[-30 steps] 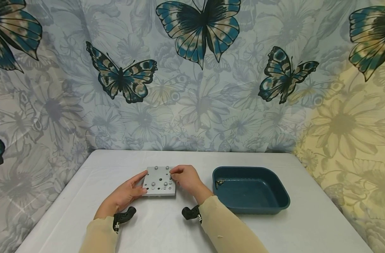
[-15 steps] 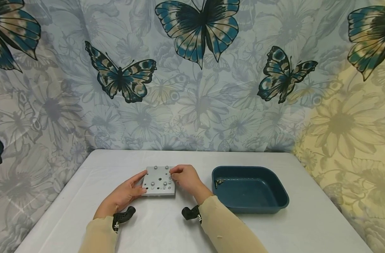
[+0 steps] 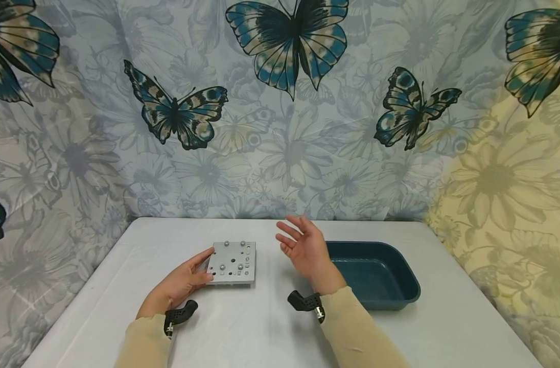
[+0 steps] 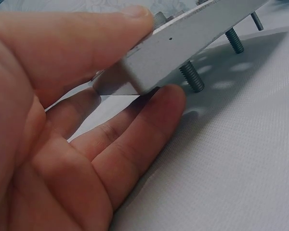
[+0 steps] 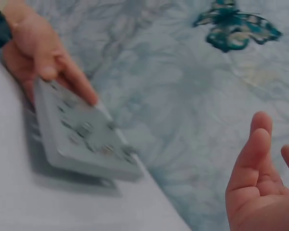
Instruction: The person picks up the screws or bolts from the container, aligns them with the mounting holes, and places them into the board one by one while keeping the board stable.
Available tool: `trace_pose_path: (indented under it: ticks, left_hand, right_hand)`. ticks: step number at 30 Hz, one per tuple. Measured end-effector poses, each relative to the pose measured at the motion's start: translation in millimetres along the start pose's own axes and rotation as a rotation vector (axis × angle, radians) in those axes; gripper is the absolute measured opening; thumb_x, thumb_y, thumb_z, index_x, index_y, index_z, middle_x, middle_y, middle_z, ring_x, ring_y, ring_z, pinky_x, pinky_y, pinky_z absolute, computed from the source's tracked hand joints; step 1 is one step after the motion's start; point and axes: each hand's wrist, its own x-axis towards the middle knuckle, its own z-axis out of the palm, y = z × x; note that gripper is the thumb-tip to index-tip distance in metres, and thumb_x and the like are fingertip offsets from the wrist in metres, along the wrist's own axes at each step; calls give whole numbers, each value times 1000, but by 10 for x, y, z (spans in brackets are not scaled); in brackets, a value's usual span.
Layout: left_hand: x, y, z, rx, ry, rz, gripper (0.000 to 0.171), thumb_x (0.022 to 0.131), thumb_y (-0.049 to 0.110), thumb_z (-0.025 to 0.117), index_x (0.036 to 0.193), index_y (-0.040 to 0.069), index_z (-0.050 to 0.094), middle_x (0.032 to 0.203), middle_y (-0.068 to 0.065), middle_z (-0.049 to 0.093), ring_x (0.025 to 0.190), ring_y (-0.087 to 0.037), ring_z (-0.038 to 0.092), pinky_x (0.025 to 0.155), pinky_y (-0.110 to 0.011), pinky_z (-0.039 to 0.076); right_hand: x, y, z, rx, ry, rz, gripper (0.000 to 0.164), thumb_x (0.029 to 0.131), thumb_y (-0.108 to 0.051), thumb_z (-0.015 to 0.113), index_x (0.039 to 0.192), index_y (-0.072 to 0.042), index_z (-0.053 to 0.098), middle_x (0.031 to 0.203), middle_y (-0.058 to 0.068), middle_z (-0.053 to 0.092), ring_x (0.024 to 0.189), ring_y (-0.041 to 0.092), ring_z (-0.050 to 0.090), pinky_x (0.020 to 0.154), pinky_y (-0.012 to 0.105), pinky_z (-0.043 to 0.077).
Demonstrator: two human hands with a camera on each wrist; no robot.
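Note:
A silvery metal plate (image 3: 224, 257) with holes and several socket-head screws is held by its left side in my left hand (image 3: 179, 283). From the left wrist view, the thumb (image 4: 106, 36) presses the plate's top edge while fingers (image 4: 139, 130) support it underneath. Threaded screw ends (image 4: 191, 77) stick out below the plate, over the white cloth. My right hand (image 3: 306, 250) is raised between the plate and a blue tray (image 3: 399, 276), its fingers spread and holding nothing. In the right wrist view the plate (image 5: 94, 163) is tilted and blurred.
The blue tray stands right of the plate, its left end hidden behind my right hand and forearm. White cloth (image 3: 243, 327) covers the table. A butterfly-patterned curtain (image 3: 280, 179) hangs along the table's back edge.
My right hand has left the plate's right edge, where it pinched a screw, and moved right and up with fingers opened. That screw now sits low in the plate. My left hand has not moved.

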Motion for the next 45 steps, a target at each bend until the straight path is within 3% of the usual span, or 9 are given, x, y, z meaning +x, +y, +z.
trace_pose_path:
  ticks: [6, 12, 20, 25, 30, 34, 37, 41, 45]
  left_hand:
    - [3, -1, -6, 26, 0, 1, 89, 92, 2, 70, 162, 12, 14, 164, -15, 11, 140, -31, 36, 102, -29, 44]
    - [-8, 7, -9, 16, -1, -9, 89, 93, 1, 70, 162, 13, 14, 164, -15, 12, 140, -31, 36, 103, -31, 43]
    - [-11, 1, -22, 19, -8, -4, 90, 92, 4, 70, 162, 12, 14, 164, -17, 12, 139, -31, 38, 101, -30, 44]
    - [-9, 5, -13, 21, -6, -6, 90, 92, 3, 71, 161, 11, 14, 163, -17, 13, 139, -31, 37, 102, -30, 44]
    - [-6, 5, -5, 24, -15, -5, 90, 93, 3, 70, 161, 10, 13, 163, -18, 13, 140, -31, 36, 102, -30, 43]
    - [-4, 7, -5, 17, -21, -3, 90, 92, 3, 70, 161, 11, 13, 163, -18, 12, 140, -31, 35, 102, -29, 43]
    - [-8, 9, -10, 8, -31, -4, 90, 93, 2, 70, 162, 11, 12, 164, -17, 10, 141, -32, 33, 102, -30, 43]
    - [-9, 8, -12, 4, -34, -5, 90, 93, 1, 69, 162, 11, 12, 164, -17, 9, 142, -32, 32, 102, -30, 43]
    - [-10, 8, 0, 4, -14, -8, 90, 92, 1, 70, 161, 11, 14, 164, -17, 11, 140, -30, 36, 101, -29, 44]
  right_hand:
    - [-217, -421, -398, -133, -49, -80, 61, 104, -45, 50, 152, -10, 38, 148, 15, 45, 97, 22, 66, 79, 29, 52]
    - [-325, -589, -772, -364, -62, -70, 65, 105, -40, 49, 156, -5, 30, 152, 20, 38, 97, 21, 67, 81, 30, 52]
    - [-325, -498, -944, -905, -63, -9, 52, 97, -16, 67, 144, -1, 51, 141, 22, 52, 104, 30, 65, 84, 41, 54]
    - [-293, -384, -984, -1214, -60, 6, 48, 87, -8, 74, 134, -9, 64, 133, 13, 59, 87, 24, 65, 76, 40, 55]
    - [-263, -315, -1014, -1362, -69, 5, 43, 81, -5, 77, 123, -13, 69, 113, 10, 63, 71, 22, 60, 65, 36, 50]
    - [-239, -287, -1007, -1469, -99, -12, 42, 82, -6, 76, 123, -13, 69, 92, 9, 64, 70, 21, 59, 67, 36, 48]
    - [-230, -265, -1003, -1554, -114, -50, 39, 82, -7, 77, 121, -12, 71, 100, 11, 67, 89, 24, 62, 82, 42, 50]
    - [-228, -243, -996, -1616, -119, -77, 35, 83, -6, 77, 117, -11, 73, 128, 14, 62, 123, 32, 53, 101, 52, 42]
    - [-225, -228, -983, -1664, -128, -99, 32, 84, -5, 77, 115, -9, 74, 125, 13, 64, 124, 35, 53, 102, 52, 42]
